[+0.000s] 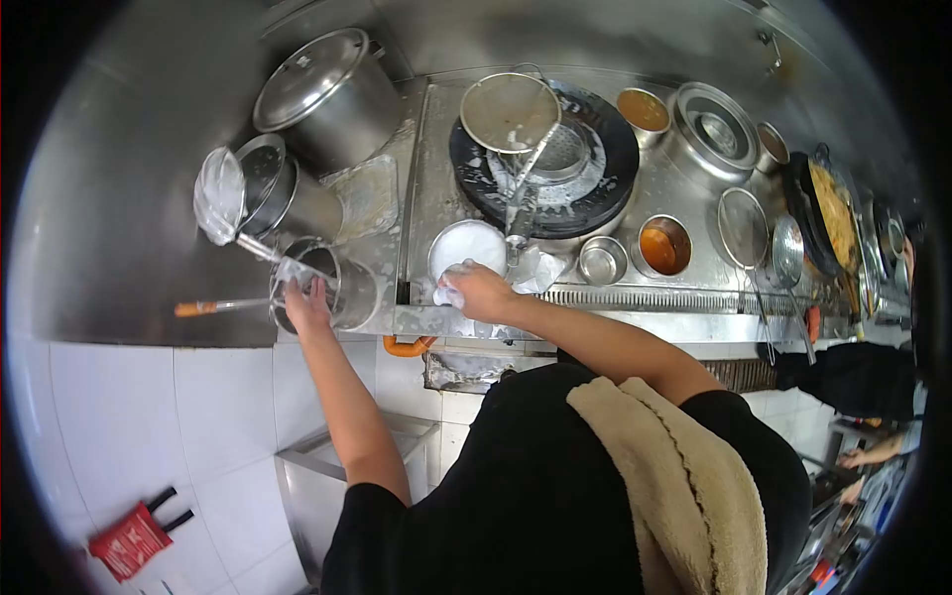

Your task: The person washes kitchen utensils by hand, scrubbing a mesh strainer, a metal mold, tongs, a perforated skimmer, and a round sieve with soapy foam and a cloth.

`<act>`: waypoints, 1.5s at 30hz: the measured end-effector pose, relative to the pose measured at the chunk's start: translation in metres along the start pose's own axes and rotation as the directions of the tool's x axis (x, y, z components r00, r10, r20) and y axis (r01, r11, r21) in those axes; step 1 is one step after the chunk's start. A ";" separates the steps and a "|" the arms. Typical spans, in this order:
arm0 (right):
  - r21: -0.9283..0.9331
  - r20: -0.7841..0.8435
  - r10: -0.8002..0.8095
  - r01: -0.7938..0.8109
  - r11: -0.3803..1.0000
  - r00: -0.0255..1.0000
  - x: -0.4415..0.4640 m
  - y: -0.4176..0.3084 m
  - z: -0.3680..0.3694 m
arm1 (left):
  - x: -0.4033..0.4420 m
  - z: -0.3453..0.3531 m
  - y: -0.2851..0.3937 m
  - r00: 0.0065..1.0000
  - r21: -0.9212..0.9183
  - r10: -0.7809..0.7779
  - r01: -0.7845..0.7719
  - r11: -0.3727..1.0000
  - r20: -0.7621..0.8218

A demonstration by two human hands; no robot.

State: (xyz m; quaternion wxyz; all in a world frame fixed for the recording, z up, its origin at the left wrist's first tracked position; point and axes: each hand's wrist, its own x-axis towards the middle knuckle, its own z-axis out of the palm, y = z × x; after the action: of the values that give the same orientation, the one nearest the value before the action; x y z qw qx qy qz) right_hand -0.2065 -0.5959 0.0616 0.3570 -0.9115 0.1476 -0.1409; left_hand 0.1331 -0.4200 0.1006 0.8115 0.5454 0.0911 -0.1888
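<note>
My left hand [309,303] is closed around the foamy handle end of a ladle [220,193], above a steel pot [357,297] at the counter's left front. White suds coat the ladle's bowl, which is tilted out to the left. My right hand [480,292] is closed on a small white wad [451,288] covered in foam. That hand rests at the near rim of a round container [433,254] full of white suds. Behind it, a round strainer [510,111] and a perforated skimmer [555,154] lie over a soapy black wok [620,183].
A lidded stockpot [347,109] stands at the back left, near a tall steel pot [315,206]. Sauce pots [662,246], a small cup [602,260] and another strainer [742,228] occupy the right. An orange-handled tool [203,308] juts past the left front edge. Another person's arm [878,452] shows far right.
</note>
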 end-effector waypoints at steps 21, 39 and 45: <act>0.617 -0.058 0.163 -0.092 0.781 0.985 0.042 0.126 0.119 | -0.188 0.312 -0.206 0.468 0.363 -0.262 -0.858 -0.363 0.844; 0.353 -0.098 0.137 -0.094 0.931 0.986 0.012 0.153 0.076 | -0.151 0.393 -0.231 0.563 0.457 -0.256 -0.807 -0.374 0.786; 0.418 0.209 0.446 -0.492 0.764 0.870 -0.010 0.138 0.073 | -0.167 0.379 -0.149 0.654 0.719 -0.299 -0.621 0.312 0.695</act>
State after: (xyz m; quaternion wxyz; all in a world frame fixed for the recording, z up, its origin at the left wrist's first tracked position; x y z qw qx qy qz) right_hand -0.2125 -0.6447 -0.0871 0.5921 -0.7407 0.3158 -0.0333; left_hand -0.1015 -0.7842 0.1803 0.3158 0.7860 -0.4311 -0.3109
